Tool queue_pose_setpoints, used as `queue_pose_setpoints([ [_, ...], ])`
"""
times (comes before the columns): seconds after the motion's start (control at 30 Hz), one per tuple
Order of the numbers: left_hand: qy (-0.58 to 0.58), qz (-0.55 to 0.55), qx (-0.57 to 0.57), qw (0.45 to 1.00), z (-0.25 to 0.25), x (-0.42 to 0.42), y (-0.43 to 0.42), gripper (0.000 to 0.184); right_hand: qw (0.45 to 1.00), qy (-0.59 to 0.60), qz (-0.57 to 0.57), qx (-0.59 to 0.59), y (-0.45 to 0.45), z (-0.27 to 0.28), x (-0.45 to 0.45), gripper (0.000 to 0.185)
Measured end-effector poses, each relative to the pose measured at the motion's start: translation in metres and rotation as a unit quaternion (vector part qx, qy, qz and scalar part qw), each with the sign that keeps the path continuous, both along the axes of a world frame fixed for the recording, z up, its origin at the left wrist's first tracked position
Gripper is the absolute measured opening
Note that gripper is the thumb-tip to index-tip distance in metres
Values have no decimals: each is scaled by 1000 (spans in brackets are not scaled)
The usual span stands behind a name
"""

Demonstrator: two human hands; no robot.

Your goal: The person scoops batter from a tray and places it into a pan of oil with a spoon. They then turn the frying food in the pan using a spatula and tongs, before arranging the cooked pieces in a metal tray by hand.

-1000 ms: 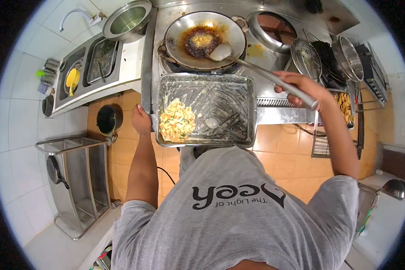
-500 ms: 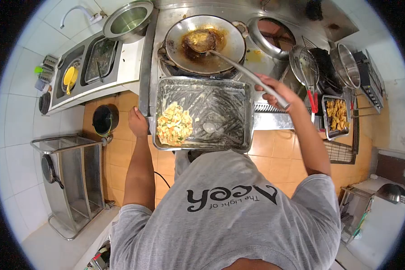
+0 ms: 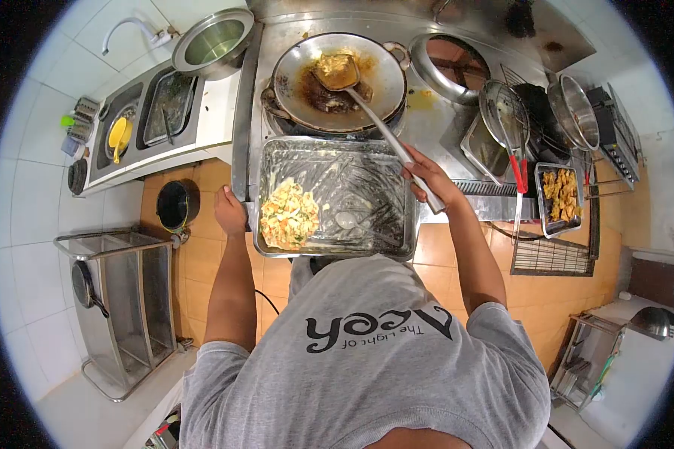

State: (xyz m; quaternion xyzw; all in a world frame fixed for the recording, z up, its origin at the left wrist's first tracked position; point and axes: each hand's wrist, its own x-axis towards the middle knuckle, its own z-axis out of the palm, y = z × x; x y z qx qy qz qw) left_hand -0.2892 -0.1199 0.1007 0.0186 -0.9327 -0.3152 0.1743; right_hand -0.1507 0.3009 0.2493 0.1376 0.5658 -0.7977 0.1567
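Observation:
My right hand [image 3: 432, 179] is wrapped round the long metal handle of a wok spatula [image 3: 386, 131]. Its head sits inside the wok [image 3: 288, 75], among brown oil, with a golden fried piece [image 3: 337, 61] at the head. My left hand [image 3: 231, 210] is curled beside the counter's front corner, left of the tray; what its fingers hold, if anything, is hidden. Between my arms and the wok lies a shallow metal tray [image 3: 367, 179], smeared with pale batter. A heap of chopped, batter-coated mix [image 3: 288, 213] fills its left part.
A steel pot [image 3: 217, 45] of liquid stands at the back left by the sink [image 3: 144, 97]. Rightward are a round strainer [image 3: 504, 108], red-handled tongs [image 3: 518, 172], a steel bowl [image 3: 574, 112] and a tray of fried pieces [image 3: 560, 196]. A black bucket [image 3: 176, 203] stands on the floor.
My right hand has moved left and nearer my body with the spatula, whose handle now points more steeply. The spatula's head has turned in the wok. My left hand stays about where it was.

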Motion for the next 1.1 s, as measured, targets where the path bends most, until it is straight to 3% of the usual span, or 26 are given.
queue_pose_setpoints([
  [0.27, -11, 2, -10, 1000, 0, 2, 0, 30, 990, -31, -42, 129, -3, 22, 35, 55],
  [0.37, -8, 7, -12, 1000, 3, 2, 2, 30, 969, -15, -51, 243, -8, 24, 45, 57],
  [0.47, -10, 4, -19, 1000, -1, 0, -2, 30, 879, 22, -22, 475, -16, 28, 54, 61],
  [0.5, -15, 6, -17, 1000, 0, 0, -2, 30, 822, 67, -7, 565, -15, 23, 56, 64],
  [0.6, -5, -5, -16, 1000, 1, 2, 0, 29, 726, 102, 20, 680, -19, 23, 68, 64],
  [0.87, 3, 8, -16, 1000, 7, 4, 2, 30, 739, 87, 36, 667, -25, 40, 79, 67],
  [1.1, 0, 14, -16, 1000, 1, 1, -1, 30, 809, 99, -16, 580, -18, 42, 64, 58],
])
